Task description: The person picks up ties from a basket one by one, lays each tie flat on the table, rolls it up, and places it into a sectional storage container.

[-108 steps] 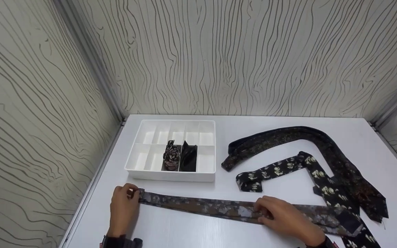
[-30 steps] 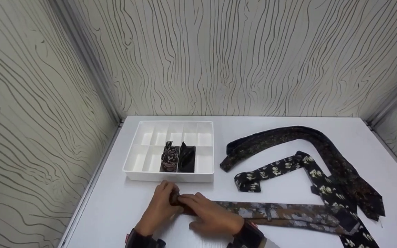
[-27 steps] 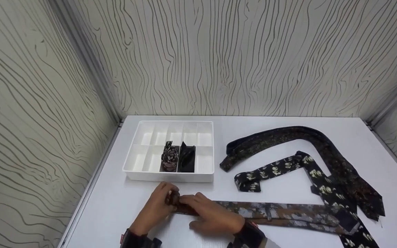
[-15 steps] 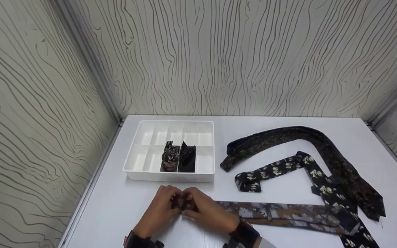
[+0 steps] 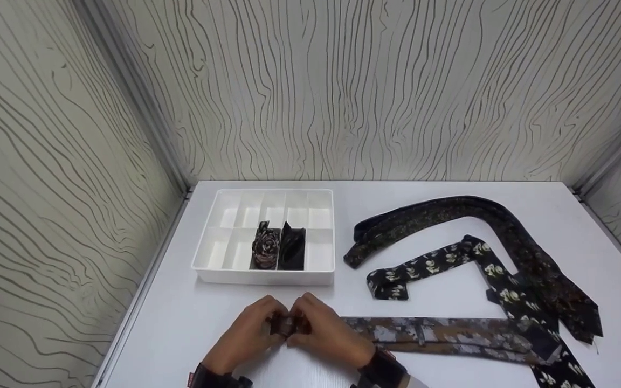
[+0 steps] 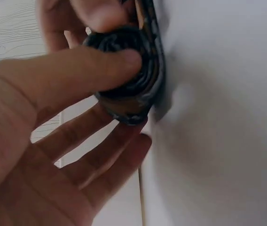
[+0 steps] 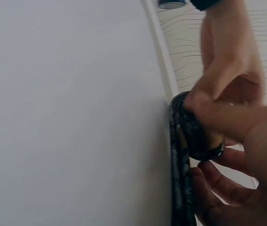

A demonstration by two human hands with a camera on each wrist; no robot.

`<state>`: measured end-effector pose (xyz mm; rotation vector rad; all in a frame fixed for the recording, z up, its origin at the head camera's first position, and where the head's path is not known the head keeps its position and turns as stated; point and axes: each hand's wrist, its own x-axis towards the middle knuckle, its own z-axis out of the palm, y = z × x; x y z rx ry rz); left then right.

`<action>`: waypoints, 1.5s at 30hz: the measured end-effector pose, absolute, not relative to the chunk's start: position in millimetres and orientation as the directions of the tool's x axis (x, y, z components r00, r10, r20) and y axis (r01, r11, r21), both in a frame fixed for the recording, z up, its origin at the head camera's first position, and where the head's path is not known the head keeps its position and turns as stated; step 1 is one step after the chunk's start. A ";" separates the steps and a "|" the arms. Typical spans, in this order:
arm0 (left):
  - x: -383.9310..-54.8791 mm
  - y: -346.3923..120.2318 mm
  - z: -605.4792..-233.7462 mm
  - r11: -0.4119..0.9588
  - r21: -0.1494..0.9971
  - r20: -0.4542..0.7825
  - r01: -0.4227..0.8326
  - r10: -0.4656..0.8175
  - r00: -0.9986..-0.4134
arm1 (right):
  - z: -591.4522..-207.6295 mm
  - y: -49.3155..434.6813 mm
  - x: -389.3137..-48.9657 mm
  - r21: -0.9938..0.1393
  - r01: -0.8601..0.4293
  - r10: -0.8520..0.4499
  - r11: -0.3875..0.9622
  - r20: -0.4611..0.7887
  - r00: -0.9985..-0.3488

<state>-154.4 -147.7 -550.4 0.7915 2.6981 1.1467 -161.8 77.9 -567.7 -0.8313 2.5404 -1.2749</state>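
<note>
A brown and grey floral necktie (image 5: 450, 334) lies along the front of the table, its left end wound into a roll (image 5: 282, 326) between my two hands. My left hand (image 5: 251, 334) grips the roll from the left, and in the left wrist view its thumb (image 6: 110, 68) presses on the coiled side while the fingers curl behind. From the right my right hand (image 5: 329, 331) holds the same roll, its thumb on it in the right wrist view. The flat rest of the tie runs rightward from under my right hand, its wide end overlapping a black necktie with cream flowers (image 5: 510, 295).
A white divided box (image 5: 267, 277) stands behind my hands. Two of its front compartments hold a rolled patterned tie (image 5: 265, 248) and a black folded one (image 5: 292, 248). A dark patterned tie (image 5: 467, 207) curves across the table's right side.
Earlier my hands were spread along the flat tie. They have come together at its left part, which is now wound up, and the roll has shifted right.
</note>
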 end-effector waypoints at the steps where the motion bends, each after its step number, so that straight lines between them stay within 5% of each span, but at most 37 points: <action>1: -153.8 -147.5 -550.6 0.570 0.698 0.109 0.433 0.513 -0.851 | -568.0 78.0 -160.8 -0.791 -0.387 -0.549 0.474 0.078 -0.832; 8: -151.5 -145.3 -549.8 0.557 0.678 0.142 0.479 0.540 -0.829 | -567.2 82.4 -153.6 -0.682 -0.477 -0.559 0.554 0.120 -0.821; 15: -150.3 -140.1 -545.1 0.469 0.780 0.117 0.415 0.542 -0.832 | -565.4 91.7 -149.6 -0.660 -0.510 -0.570 0.552 0.148 -0.808; 23: -147.8 -124.2 -548.9 0.497 0.708 0.190 0.502 0.551 -0.813 | -566.9 97.8 -147.4 -0.587 -0.586 -0.577 0.558 0.233 -0.783; 33: -145.6 -114.2 -551.7 0.549 0.642 0.183 0.535 0.568 -0.803 | -564.2 107.3 -142.3 -0.495 -0.540 -0.503 0.681 0.220 -0.836; 39: -142.6 -109.8 -550.9 0.618 0.594 0.160 0.515 0.536 -0.829 | -559.2 113.0 -139.4 -0.515 -0.519 -0.502 0.682 0.187 -0.845; 45: -140.9 -105.7 -550.8 0.599 0.523 0.230 0.607 0.587 -0.777 | -557.7 121.9 -135.3 -0.520 -0.496 -0.494 0.695 0.156 -0.855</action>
